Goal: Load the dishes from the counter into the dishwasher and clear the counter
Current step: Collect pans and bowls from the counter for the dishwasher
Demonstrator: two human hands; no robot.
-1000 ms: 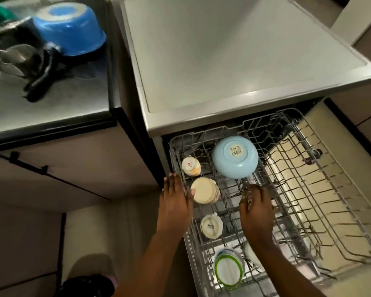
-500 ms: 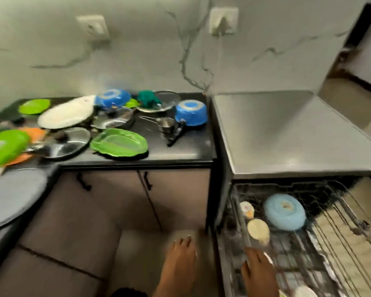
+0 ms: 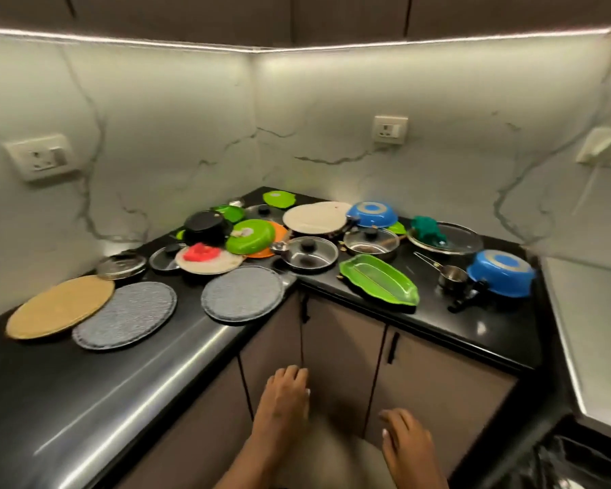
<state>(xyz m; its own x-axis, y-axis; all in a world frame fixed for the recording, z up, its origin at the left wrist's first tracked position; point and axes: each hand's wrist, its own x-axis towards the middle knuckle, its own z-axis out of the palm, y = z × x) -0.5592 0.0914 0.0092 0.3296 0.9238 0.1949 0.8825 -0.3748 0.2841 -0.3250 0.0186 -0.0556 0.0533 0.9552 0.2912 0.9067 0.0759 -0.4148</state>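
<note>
**Many dishes crowd the black corner counter**

Both hands hang empty below the counter edge: the left hand (image 3: 285,404) with fingers straight and together, the right hand (image 3: 404,442) with fingers loosely spread. On the glossy black L-shaped counter (image 3: 473,330) lie a green leaf-shaped plastic tray (image 3: 380,284) near the front edge, an upturned blue plastic bowl (image 3: 501,272) at the right end, and just beside it a small steel measuring cup (image 3: 450,275). A steel pan with a knobbed lid (image 3: 309,255) sits mid-counter. Two round grey placemats (image 3: 242,292) and a round tan mat (image 3: 60,306) lie flat to the left.
</note>
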